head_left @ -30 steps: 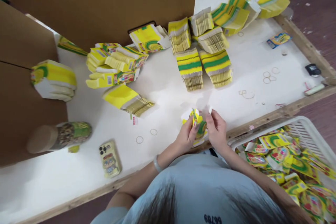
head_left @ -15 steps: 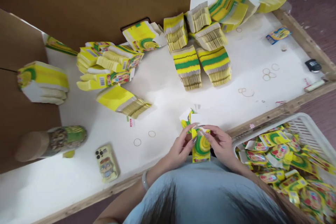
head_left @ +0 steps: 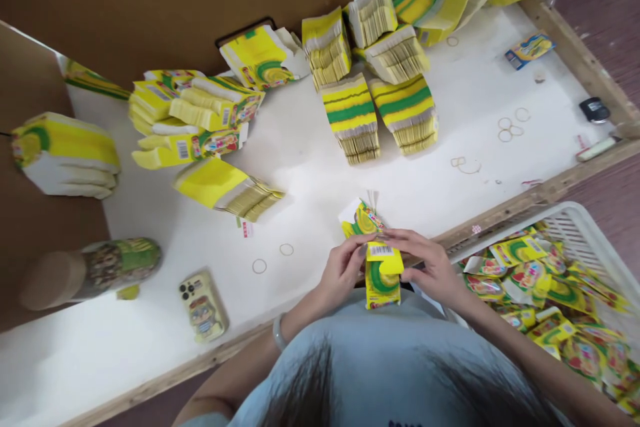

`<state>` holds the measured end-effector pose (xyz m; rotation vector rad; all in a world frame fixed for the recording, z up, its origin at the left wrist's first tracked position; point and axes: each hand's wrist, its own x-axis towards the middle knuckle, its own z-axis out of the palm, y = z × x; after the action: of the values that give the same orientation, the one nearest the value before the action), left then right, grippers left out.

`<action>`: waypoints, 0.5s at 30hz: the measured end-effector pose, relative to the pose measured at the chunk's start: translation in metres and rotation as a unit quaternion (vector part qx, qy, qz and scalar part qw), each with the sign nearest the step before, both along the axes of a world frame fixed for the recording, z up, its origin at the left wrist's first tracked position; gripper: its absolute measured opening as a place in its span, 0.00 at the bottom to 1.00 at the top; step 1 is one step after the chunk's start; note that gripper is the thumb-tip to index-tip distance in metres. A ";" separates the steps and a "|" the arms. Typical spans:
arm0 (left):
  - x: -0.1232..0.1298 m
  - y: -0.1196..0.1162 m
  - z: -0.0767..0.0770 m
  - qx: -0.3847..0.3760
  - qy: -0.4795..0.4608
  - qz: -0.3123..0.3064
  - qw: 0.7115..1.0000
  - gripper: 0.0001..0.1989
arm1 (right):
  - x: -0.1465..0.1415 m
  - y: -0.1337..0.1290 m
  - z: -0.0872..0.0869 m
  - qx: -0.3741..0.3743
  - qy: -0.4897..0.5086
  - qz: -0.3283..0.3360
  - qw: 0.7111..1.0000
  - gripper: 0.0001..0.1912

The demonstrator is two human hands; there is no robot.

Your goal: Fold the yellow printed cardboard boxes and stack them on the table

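Note:
A small yellow and green packet (head_left: 383, 283) hangs near my body, its barcode flap showing at the top. My left hand (head_left: 346, 265) pinches its upper left edge between thumb and fingers. My right hand (head_left: 425, 263) lies at its upper right, fingers stretched over the top edge and thumb apart beside it. Just beyond my fingers, another yellow printed carton (head_left: 361, 219) rests on the white table (head_left: 310, 177). Bundled stacks of flat cartons (head_left: 353, 113) stand farther back.
Loose folded cartons (head_left: 200, 110) lie at the left, with a jar (head_left: 120, 265) and a phone (head_left: 203, 307) nearer. Rubber bands (head_left: 510, 128) are scattered about. A white basket (head_left: 583, 220) of packets stands at my right, beyond the wooden edge (head_left: 480, 223).
The barcode flap now shows folded down over the packet's upper front. My right hand has shifted slightly right, its fingers flatter. The whole view has tilted a little.

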<state>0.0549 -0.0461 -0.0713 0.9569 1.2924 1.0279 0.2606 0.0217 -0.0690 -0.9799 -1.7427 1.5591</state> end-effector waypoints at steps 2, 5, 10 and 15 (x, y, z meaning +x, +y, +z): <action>0.000 0.002 0.001 -0.002 0.019 0.015 1.000 0.28 | -0.006 -0.003 0.007 -0.115 0.001 -0.004 0.993 0.21; 0.001 0.004 0.002 -0.011 0.024 0.009 1.000 0.28 | -0.015 -0.006 0.015 -0.216 0.036 -0.006 0.976 0.22; 0.000 0.000 0.003 0.014 0.036 -0.002 0.999 0.27 | -0.004 0.006 0.017 -0.271 0.071 0.031 0.959 0.22; -0.009 0.004 0.002 0.123 0.117 -0.083 0.982 0.25 | -0.005 0.000 0.004 -0.300 0.077 0.014 0.951 0.21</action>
<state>0.0462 -0.0426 -0.0689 1.3862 1.2686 0.9809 0.2554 0.0213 -0.0646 -1.0689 -1.1909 2.1845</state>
